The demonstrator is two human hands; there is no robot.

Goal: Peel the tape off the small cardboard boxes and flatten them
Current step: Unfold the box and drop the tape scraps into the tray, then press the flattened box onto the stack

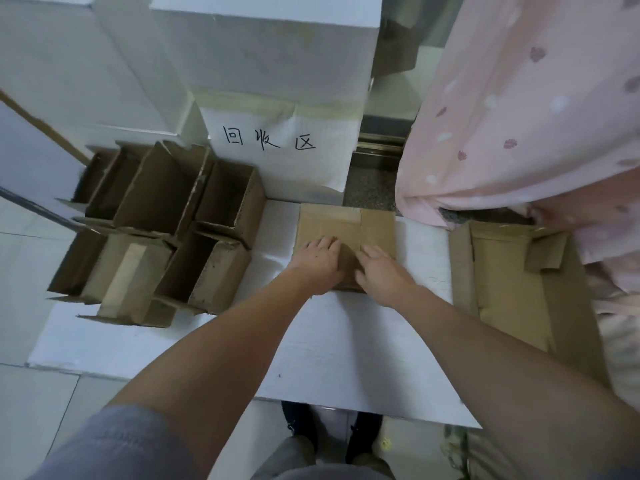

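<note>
Head view: the left hand (317, 266) is laid palm down on the near half of a small box (344, 233), its fingers straight and spread a little across the cardboard. The right hand (381, 275) is set just beside it on the same box, also palm down, with its fingers pointed toward the left hand; whether its fingertips are pinching anything cannot be told. The two hands are nearly touching over the box's middle seam. A strip of tape (341, 226) is seen across the top of the box, beyond the fingers. The box lies closed and low on the white worktop (346, 341), near its far edge and roughly in the middle.

To the left, a cluster of open boxes (156, 230) is stood on the worktop's left end, their flaps raised and their insides bare. To the right, flattened cardboard (512, 285) is spread on the worktop's right end, well apart from the hands. Behind the box, a white carton (277, 98) is stood with a paper sign (270, 143) bearing handwritten characters on its front. A pink patterned cloth (519, 109) hangs at the right, over the far corner of the flattened cardboard. At the bottom, dark shoes (301, 424) are seen on the tiled floor (34, 410) below the worktop's near edge.
</note>
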